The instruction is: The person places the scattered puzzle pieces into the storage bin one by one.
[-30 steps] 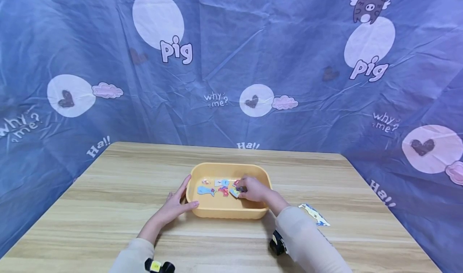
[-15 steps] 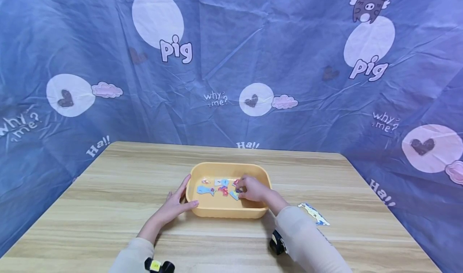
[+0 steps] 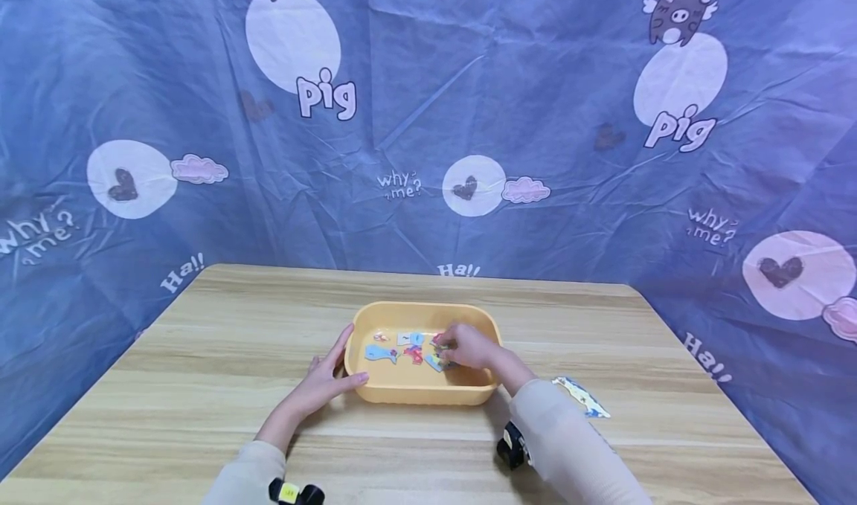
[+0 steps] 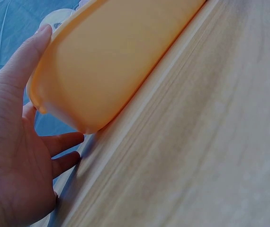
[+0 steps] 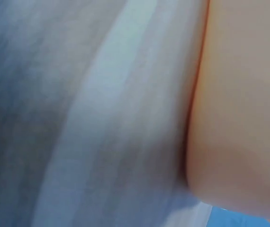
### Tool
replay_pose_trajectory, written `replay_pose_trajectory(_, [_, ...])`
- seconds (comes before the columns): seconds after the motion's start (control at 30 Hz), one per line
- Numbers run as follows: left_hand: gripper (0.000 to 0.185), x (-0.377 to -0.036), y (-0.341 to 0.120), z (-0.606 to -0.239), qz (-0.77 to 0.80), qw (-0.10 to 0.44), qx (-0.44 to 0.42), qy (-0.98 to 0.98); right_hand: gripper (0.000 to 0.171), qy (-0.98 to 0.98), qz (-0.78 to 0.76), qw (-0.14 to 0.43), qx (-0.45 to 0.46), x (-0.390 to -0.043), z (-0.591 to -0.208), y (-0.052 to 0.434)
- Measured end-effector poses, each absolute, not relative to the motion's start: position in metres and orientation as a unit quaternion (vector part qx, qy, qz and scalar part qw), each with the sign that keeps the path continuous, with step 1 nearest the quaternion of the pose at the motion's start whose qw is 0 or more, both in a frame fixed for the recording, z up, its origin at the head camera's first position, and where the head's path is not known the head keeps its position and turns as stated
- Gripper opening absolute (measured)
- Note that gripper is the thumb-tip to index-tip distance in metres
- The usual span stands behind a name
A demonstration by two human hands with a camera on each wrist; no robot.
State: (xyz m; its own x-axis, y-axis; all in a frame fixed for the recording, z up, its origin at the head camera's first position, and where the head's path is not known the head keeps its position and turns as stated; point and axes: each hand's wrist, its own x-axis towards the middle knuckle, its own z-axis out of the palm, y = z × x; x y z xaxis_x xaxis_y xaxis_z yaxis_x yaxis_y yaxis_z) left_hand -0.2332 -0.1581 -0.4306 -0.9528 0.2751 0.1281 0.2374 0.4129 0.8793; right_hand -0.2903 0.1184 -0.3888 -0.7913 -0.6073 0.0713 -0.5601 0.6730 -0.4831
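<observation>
A shallow yellow plastic tray (image 3: 428, 395) stands on the table with several flat printed cut-out pieces inside. Among them are a light blue piece (image 3: 378, 352), a red piece (image 3: 413, 354) and a blue-and-white piece (image 3: 408, 338). My left hand (image 3: 321, 380) spans the tray's left end, thumb at the near rim and straight fingers along the outer side. In the left wrist view the left hand (image 4: 19, 156) touches the tray (image 4: 106, 61) at its corner. Reaching in over the right end, my right hand (image 3: 471, 349) bends its fingers down beside a blue-and-yellow piece (image 3: 434, 362); I cannot tell whether it pinches one.
On the wooden table (image 3: 415, 453), right of the tray, lies a curved white-and-blue printed piece (image 3: 581, 397), partly beside the right sleeve (image 3: 569, 442). Blue printed cloth (image 3: 415, 118) hangs behind and at the sides. The right wrist view shows mainly tabletop and the tray's outer wall (image 5: 239, 118).
The right fingers have shifted slightly over the pieces at the tray's right. The blue-and-yellow piece lies turned a little, and a bit of another blue piece shows under the hand. Left hand unchanged.
</observation>
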Motion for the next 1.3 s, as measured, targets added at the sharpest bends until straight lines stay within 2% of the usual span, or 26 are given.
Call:
replay_pose_trajectory(0.3, [0.086, -0.235, -0.159, -0.429, 0.515, 0.055, 0.131, 0.845, 0.022, 0.914, -0.262, 0.020, -0.310, -0.292, -0.365, 0.127])
replay_pose_trajectory(0.73, [0.087, -0.234, -0.160, -0.431, 0.513, 0.053, 0.128, 0.847, 0.029, 0.914, -0.285, 0.000, -0.289, -0.289, -0.336, 0.152])
replay_pose_trajectory(1.3, [0.087, -0.236, -0.159, -0.433, 0.517, 0.053, 0.130, 0.844, 0.034, 0.914, -0.310, -0.038, -0.260, -0.271, -0.326, 0.211])
